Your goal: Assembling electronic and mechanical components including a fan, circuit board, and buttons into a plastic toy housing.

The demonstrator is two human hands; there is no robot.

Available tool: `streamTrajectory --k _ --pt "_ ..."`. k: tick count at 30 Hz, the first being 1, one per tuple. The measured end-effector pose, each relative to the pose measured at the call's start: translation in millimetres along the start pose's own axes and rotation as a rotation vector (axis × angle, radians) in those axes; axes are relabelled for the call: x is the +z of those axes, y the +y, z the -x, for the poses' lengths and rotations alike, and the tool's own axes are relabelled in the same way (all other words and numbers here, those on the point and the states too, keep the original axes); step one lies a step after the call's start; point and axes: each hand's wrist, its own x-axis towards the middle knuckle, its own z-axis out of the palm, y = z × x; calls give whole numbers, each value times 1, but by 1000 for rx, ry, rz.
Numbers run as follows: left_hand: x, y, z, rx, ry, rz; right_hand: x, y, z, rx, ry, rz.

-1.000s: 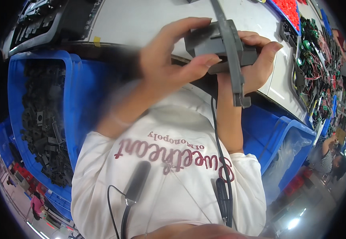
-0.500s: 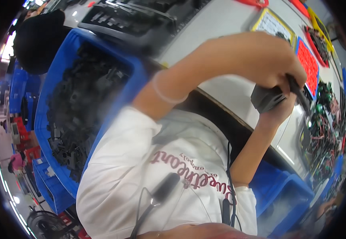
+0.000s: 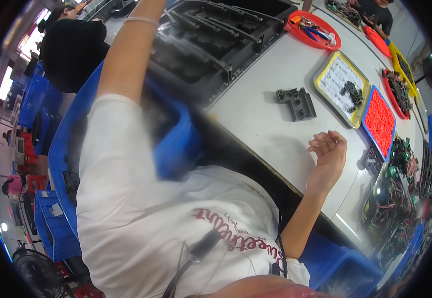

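Note:
On the white table (image 3: 256, 119) lies a dark grey moulded plastic part (image 3: 296, 104), angular and L-shaped. My right hand (image 3: 329, 153) is over the table just nearer than this part, apart from it. Its fingers are loosely curled and spread, with nothing in them. My left arm (image 3: 129, 59), with a pale band at the wrist, stretches up past the black crate (image 3: 216, 79). The left hand itself is beyond the upper edge, so its fingers and anything it holds are hidden.
A blue bin (image 3: 176, 144) stands at my left. Across the table are a red tray of tools (image 3: 333, 42), a yellow-rimmed tray (image 3: 320, 79) with small dark parts, a blue-rimmed tray of small red pieces (image 3: 379, 119) and a heap of wired parts (image 3: 395, 193). Other people sit nearby.
Both hands held a dark grey part; it now lies on the table. My left arm has swung left and forward out of view. My right hand has let go and opened.

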Motion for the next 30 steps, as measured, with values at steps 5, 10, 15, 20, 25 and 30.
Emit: streamTrajectory --k 5,10,15,20,25,30 --pt "12 -30 51 -120 -120 -429 8 -2 4 31 -21 131" --pt "-1 -37 52 48 -371 -561 10 -1 4 61 -38 276" --pt "-5 -30 45 -53 -447 -526 11 1 3 97 -60 363" --pt "28 -43 50 98 -275 -332 14 2 2 136 -88 411" --pt "41 -39 38 233 -138 -175 23 -8 -14 147 -138 465" --pt "1 -44 34 3 6 359 108 -65 -74 -287 -340 806"
